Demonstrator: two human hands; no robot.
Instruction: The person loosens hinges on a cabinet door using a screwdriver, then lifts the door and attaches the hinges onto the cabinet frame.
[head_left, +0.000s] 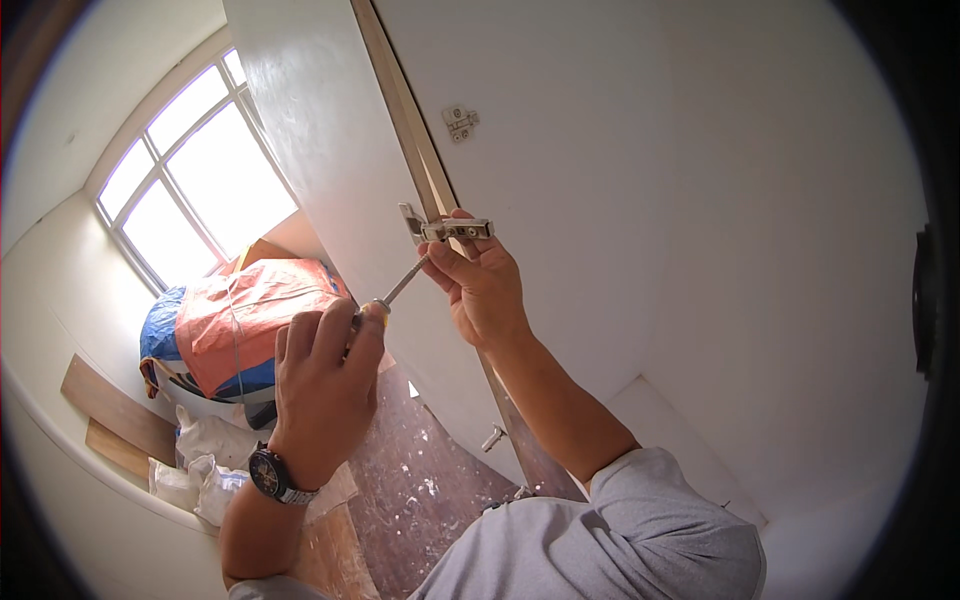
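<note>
My left hand, with a watch on its wrist, grips a screwdriver by its handle. The shaft points up and right to a metal cabinet hinge, its tip by my right thumb. My right hand holds that hinge beside the narrow wooden edge of a white panel. Whether the tip sits in a screw cannot be made out. Another hinge fitting is fixed on the white surface above.
A window is at upper left over a tarp-wrapped bundle. Boards and white sacks lie along the left wall. A paint-spotted floor shows below. A white surface fills the right side. A small metal fitting is lower down.
</note>
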